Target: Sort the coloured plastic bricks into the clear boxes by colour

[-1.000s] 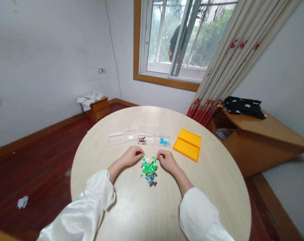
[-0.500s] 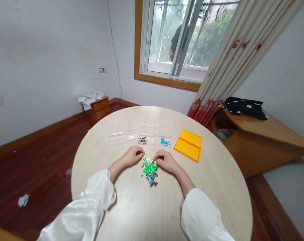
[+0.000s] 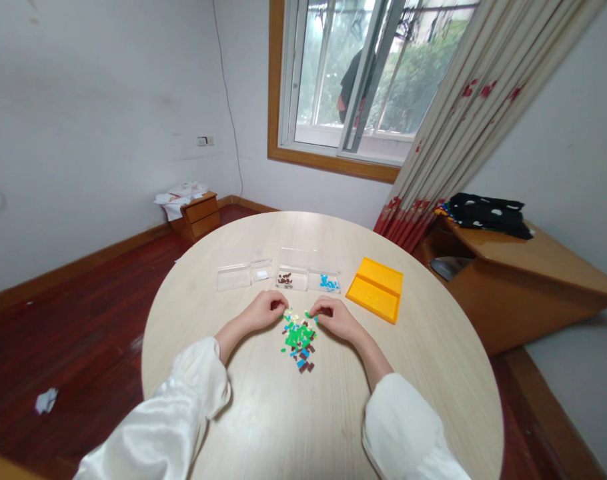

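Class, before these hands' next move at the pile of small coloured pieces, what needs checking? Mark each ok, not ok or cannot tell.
1. Both the left hand and right hand at the pile of pieces: ok.
2. A piece pinched in either hand: cannot tell, too small.
3. Pile well inside the table rim: ok.
4. Open: brown-piece compartment and blue-piece compartment: ok.
5. The yellow tray apart from the hands: ok.

Green, blue, brown bricks; orange tray; pale woodgrain table
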`<state>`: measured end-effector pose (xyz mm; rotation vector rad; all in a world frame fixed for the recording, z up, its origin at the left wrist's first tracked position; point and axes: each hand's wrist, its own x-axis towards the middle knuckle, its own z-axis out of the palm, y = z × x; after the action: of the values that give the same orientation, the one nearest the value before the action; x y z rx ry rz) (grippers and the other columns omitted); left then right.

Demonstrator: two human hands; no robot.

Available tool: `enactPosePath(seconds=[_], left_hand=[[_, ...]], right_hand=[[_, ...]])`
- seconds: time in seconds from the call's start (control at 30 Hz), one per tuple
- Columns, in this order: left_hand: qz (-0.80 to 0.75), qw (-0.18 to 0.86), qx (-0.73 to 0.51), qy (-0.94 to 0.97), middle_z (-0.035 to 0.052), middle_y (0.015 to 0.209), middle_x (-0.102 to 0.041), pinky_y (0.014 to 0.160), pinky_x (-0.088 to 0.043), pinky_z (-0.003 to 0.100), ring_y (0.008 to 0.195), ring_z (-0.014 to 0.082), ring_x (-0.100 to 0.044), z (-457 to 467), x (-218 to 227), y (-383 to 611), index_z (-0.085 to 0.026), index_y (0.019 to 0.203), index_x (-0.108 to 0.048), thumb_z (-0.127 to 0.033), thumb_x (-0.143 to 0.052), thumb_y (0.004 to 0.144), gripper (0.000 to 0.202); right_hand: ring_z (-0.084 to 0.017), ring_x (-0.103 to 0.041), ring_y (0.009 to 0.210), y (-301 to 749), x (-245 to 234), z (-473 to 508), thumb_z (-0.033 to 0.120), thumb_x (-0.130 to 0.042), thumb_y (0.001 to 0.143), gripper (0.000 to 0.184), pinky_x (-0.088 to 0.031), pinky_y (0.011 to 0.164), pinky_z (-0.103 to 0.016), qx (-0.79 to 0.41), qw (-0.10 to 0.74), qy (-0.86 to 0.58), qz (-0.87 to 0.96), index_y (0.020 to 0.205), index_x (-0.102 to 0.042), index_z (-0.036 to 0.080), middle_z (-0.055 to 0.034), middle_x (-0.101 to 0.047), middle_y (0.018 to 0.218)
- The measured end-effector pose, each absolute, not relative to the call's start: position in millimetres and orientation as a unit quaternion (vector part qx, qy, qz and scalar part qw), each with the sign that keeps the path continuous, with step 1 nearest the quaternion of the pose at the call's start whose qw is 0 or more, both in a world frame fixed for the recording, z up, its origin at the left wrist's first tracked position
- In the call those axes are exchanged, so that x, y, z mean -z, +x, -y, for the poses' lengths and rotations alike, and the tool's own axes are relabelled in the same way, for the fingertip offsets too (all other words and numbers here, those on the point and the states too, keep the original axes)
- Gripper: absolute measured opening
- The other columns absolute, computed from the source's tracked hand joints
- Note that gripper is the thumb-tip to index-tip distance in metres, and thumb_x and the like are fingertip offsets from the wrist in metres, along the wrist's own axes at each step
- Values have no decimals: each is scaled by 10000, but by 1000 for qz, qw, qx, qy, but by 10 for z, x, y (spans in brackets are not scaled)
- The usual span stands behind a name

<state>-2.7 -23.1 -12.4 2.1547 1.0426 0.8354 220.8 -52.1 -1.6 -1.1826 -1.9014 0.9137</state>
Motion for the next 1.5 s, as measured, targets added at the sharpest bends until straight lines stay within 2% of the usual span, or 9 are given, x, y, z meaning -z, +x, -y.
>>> enactPosePath(seconds=[0.13, 0.27, 0.5, 0.67, 0.83, 1.0, 1.13, 1.27, 1.5], left_hand=[[-383, 305, -333, 806, 10, 648, -589, 574, -386, 210, 591, 104, -496, 254, 91, -23, -114, 721, -673, -102, -528, 689, 149], [-367, 283, -321, 826, -6, 625, -560, 606, -389, 217, 613, 109, -498, 273, 64, -16, -135, 686, -670, -106, -575, 665, 102], [-343, 260, -278, 859, 7, 724, -601, 720, -405, 248, 719, 137, -538, 272, 69, -35, -172, 742, -697, -93, -600, 630, 168], [-344, 248, -261, 867, 12, 762, -600, 767, -393, 271, 746, 147, -538, 281, 54, -40, -178, 769, -696, -100, -608, 630, 182], [-344, 246, -262, 867, 18, 763, -597, 773, -385, 275, 760, 152, -536, 296, 38, -33, -173, 760, -696, -119, -626, 645, 145], [-350, 245, -260, 866, 21, 765, -603, 778, -383, 283, 759, 156, -534, 308, 19, -30, -174, 747, -686, -211, -661, 673, 86], [-353, 244, -258, 865, 15, 775, -602, 791, -383, 285, 757, 153, -532, 302, 31, -30, -177, 744, -679, -151, -633, 658, 101], [-347, 244, -264, 866, 6, 757, -593, 782, -383, 276, 726, 140, -527, 290, 58, -31, -174, 718, -674, -86, -592, 635, 146], [-338, 252, -279, 863, 4, 723, -578, 742, -392, 259, 706, 131, -522, 297, 57, -28, -166, 696, -673, -99, -567, 664, 129]], right_hand=[[-115, -536, 640, 2234, 17, 502, 28, -426, 590, 287, -399, 624, -233, -348, 356, -462, 735, 623, -675, 167, -5, -608, 662], [-113, -541, 654, 2232, 29, 512, 28, -467, 577, 248, -410, 632, -227, -341, 343, -465, 741, 631, -667, 164, -4, -608, 687], [-129, -561, 715, 2258, 98, 506, 74, -556, 603, 153, -427, 673, -245, -308, 356, -459, 754, 669, -662, 161, -16, -613, 754], [-132, -570, 727, 2266, 136, 485, 74, -553, 633, 162, -435, 681, -251, -306, 354, -459, 756, 679, -679, 165, -21, -618, 762], [-131, -577, 744, 2258, 102, 501, 44, -506, 653, 228, -436, 702, -253, -309, 347, -460, 757, 695, -694, 166, -30, -624, 777], [-130, -572, 740, 2253, 87, 517, 43, -554, 610, 205, -437, 697, -248, -307, 344, -454, 762, 697, -691, 167, -21, -611, 782], [-127, -565, 725, 2246, 106, 510, 52, -556, 618, 174, -436, 682, -243, -305, 348, -448, 765, 671, -677, 165, -18, -604, 766], [-131, -564, 721, 2233, 82, 515, 92, -556, 653, 128, -433, 681, -248, -311, 349, -449, 762, 655, -662, 164, -24, -613, 755], [-127, -544, 650, 2243, 55, 501, 235, -571, 707, 101, -422, 652, -260, -369, 375, -475, 706, 695, -630, 155, -10, -616, 686]])
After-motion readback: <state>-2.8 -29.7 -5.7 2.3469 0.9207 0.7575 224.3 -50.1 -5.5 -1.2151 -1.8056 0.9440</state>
